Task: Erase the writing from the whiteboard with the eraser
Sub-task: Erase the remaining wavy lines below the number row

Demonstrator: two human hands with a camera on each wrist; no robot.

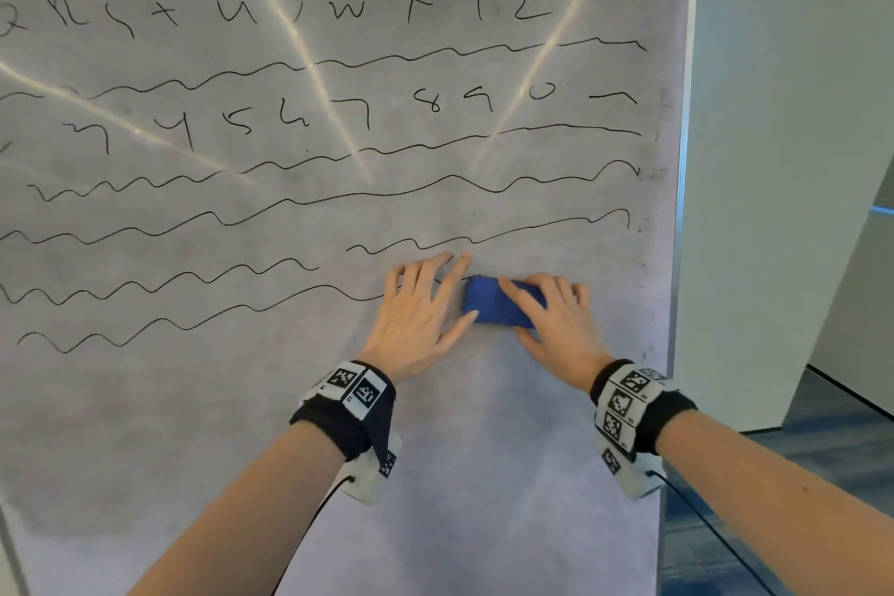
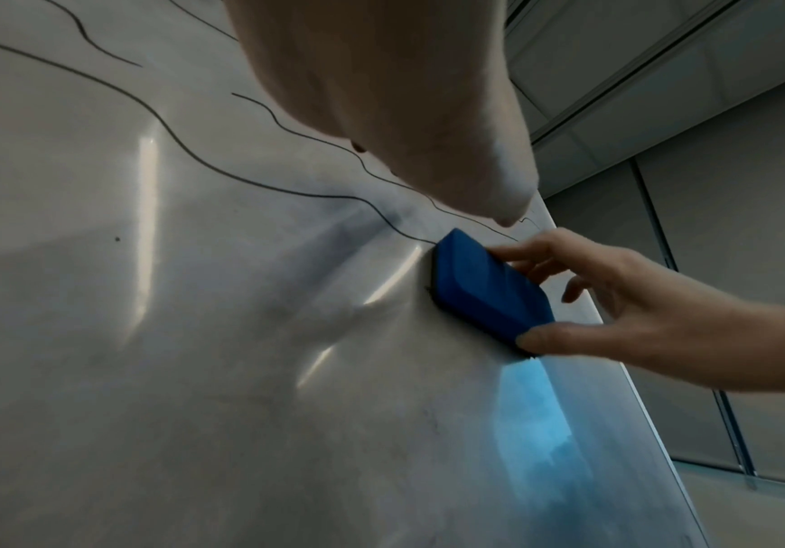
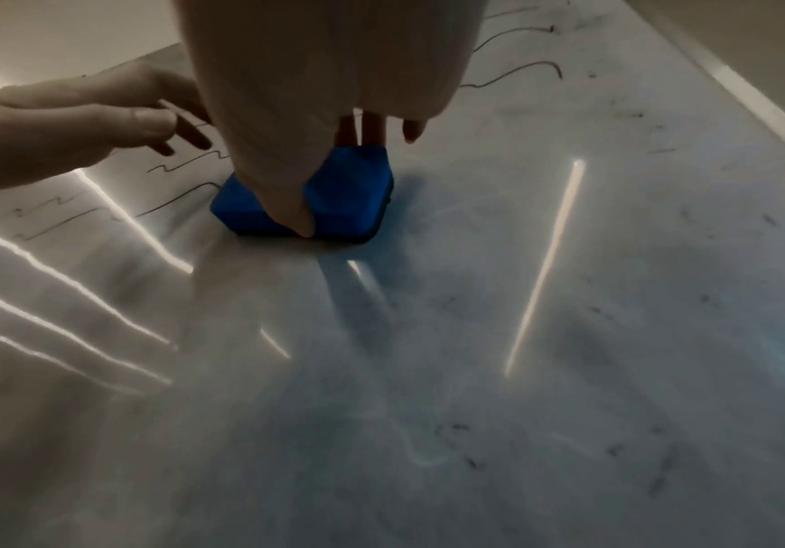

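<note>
A blue eraser (image 1: 493,302) lies flat against the whiteboard (image 1: 290,402), at the right end of a wavy black line (image 1: 193,319). My right hand (image 1: 556,319) grips the eraser (image 3: 348,192), thumb on its lower edge and fingers over its top. My left hand (image 1: 421,305) rests flat on the board just left of the eraser (image 2: 489,289), fingers spread and straight, its thumb tip close to the eraser's left end. Rows of letters, digits (image 1: 430,102) and wavy lines cover the board above the hands.
The board's metal right edge (image 1: 679,208) stands close to my right hand, with a pale wall (image 1: 783,160) and blue carpet (image 1: 822,411) beyond. Below the hands the board surface shows only grey smudges (image 3: 474,370). Bright light streaks cross the board.
</note>
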